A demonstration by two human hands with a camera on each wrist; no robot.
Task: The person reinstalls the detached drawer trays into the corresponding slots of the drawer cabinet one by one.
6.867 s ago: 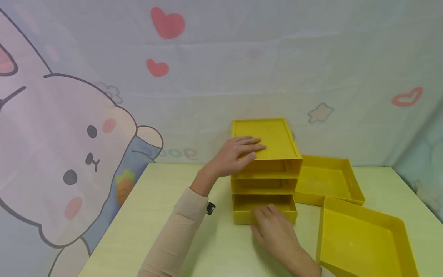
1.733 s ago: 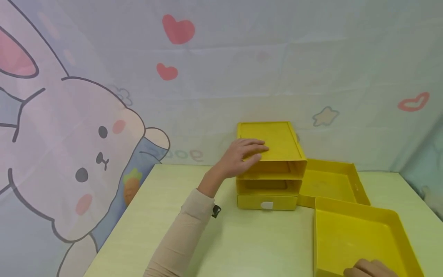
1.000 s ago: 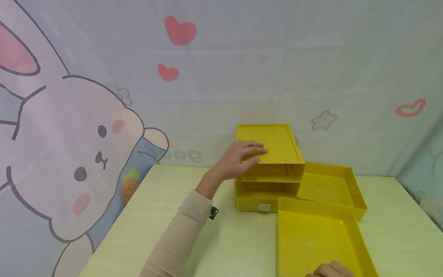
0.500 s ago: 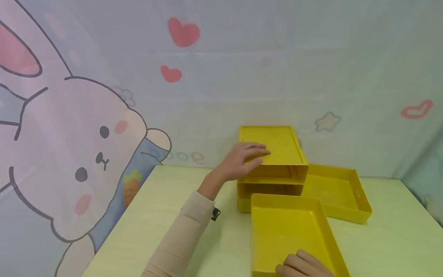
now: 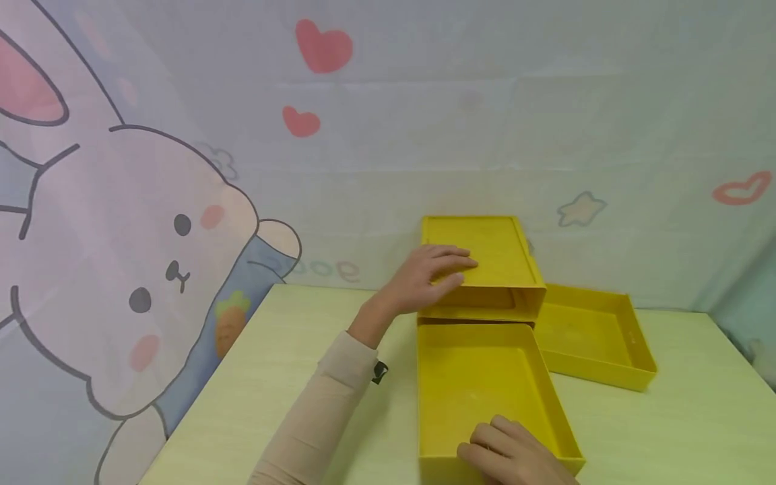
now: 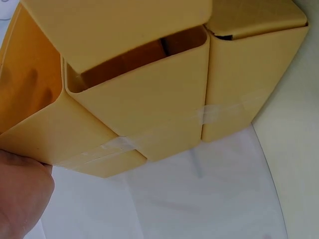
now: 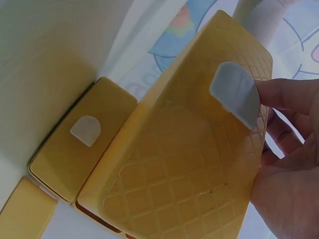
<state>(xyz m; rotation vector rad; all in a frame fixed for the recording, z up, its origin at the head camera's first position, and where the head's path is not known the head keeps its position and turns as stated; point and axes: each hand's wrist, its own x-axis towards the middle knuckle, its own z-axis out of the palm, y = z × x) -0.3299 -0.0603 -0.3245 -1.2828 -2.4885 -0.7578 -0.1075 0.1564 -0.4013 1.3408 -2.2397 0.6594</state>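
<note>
My left hand [image 5: 424,276] rests on top of the yellow drawer cabinet [image 5: 494,246], fingers spread over its left edge. My right hand [image 5: 515,455] grips the front wall of a loose yellow drawer [image 5: 473,377], tilted up before the cabinet. In the right wrist view, thumb and fingers pinch the drawer's upper front edge beside its pale pull tab [image 7: 234,92]. The left wrist view has the drawer's far end [image 6: 124,25] at the middle slot's mouth. The top slot [image 5: 467,300] is open and holds no drawer. The bottom drawer's front [image 7: 70,154] sits flush.
Another empty yellow drawer [image 5: 585,333] lies on the light table [image 5: 679,417] right of the cabinet, against its side. A cartoon rabbit cloth [image 5: 388,135] hangs behind the table. Clear tape [image 6: 119,144] runs along the cabinet's side.
The bottom drawer has gone in. My right hand then picked up the near loose drawer and brought it left and forward to the middle slot. My left hand has stayed on the cabinet.
</note>
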